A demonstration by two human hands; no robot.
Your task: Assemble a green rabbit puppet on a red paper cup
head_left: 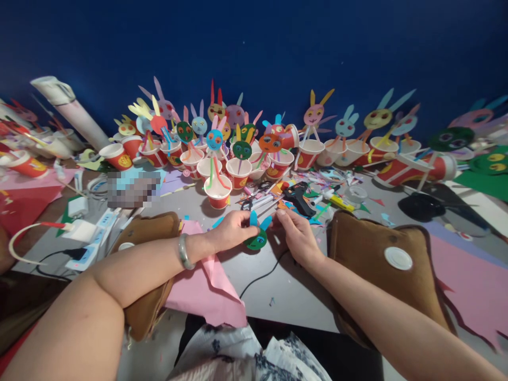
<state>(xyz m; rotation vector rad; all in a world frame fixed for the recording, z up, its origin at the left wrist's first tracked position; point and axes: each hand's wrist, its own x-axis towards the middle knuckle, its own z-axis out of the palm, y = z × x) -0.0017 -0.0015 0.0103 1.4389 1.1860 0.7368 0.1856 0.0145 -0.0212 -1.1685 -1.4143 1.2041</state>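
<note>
My left hand [233, 230], a bangle on its wrist, pinches a green paper rabbit face [256, 242] by its upper left edge. The face has blue ears and a drawn eye; my thumb covers part of it. Just to the right, my right hand [298, 237] is closed, thumb and fingers together near the right ear. Whatever lies between those fingertips is too small to make out. A black glue gun [300, 198] rests on the table beyond my right hand, among paper scraps and pens.
Paper cups [217, 194] with rabbit-faced figures stand in rows along the blue wall. Brown cushions [383, 259] flank my arms. Pink paper [210, 291] overhangs the front edge. A power strip [95, 241] with cables lies left; a black mouse [421, 205] sits right.
</note>
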